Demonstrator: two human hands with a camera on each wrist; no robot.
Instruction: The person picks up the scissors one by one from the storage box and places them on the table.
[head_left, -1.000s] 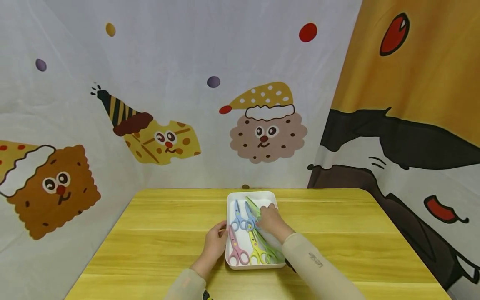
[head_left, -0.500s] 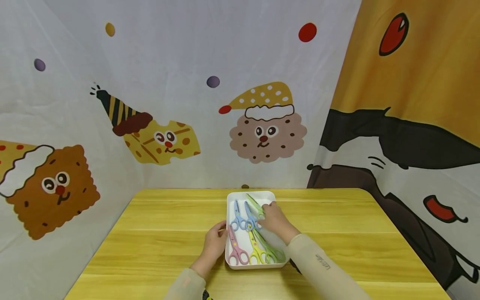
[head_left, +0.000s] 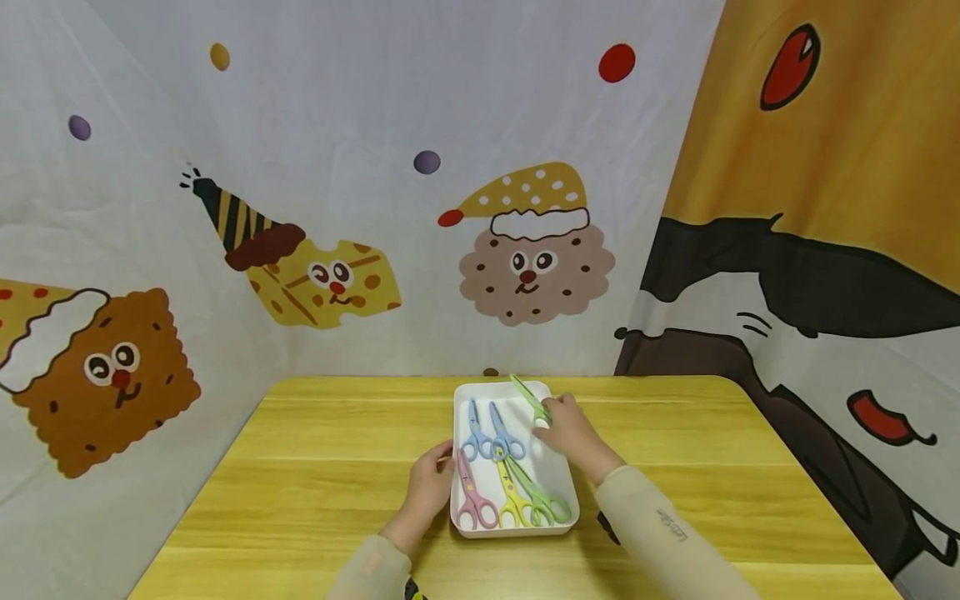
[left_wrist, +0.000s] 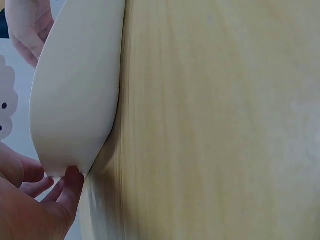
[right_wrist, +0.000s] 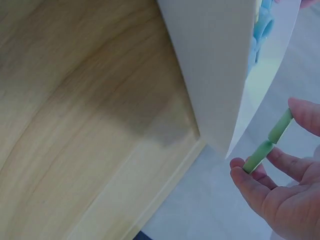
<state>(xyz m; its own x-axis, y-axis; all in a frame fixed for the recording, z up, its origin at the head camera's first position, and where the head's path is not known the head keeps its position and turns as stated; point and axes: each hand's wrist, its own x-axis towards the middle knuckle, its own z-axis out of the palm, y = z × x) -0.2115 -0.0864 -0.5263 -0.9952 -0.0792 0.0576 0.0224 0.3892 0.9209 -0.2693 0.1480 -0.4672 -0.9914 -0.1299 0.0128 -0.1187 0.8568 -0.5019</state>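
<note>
A white tray [head_left: 517,534] stands on the table with several children's scissors in it. My right hand [head_left: 573,433] pinches light green scissors [head_left: 528,396] over the tray's far right corner, blades pointing away. In the right wrist view, thumb and fingers hold their green handles [right_wrist: 257,156]. My left hand [head_left: 431,479] grips the tray's left edge; the left wrist view has its fingertips at the pale tray wall [left_wrist: 80,90]. Inside lie two blue scissors [head_left: 474,419] at the back, with pink scissors [head_left: 467,483], yellow scissors [head_left: 504,478] and other green scissors [head_left: 528,483] nearer me.
The wooden table [head_left: 322,467] extends on both sides of the tray. Behind it hangs a white cloth [head_left: 330,108] printed with cartoon biscuits and cheese. A brown and orange printed cloth [head_left: 840,158] covers the right side.
My right hand has moved right, carrying the light green scissors up from beside the blue ones to the far right corner. The left hand stays at the tray's edge.
</note>
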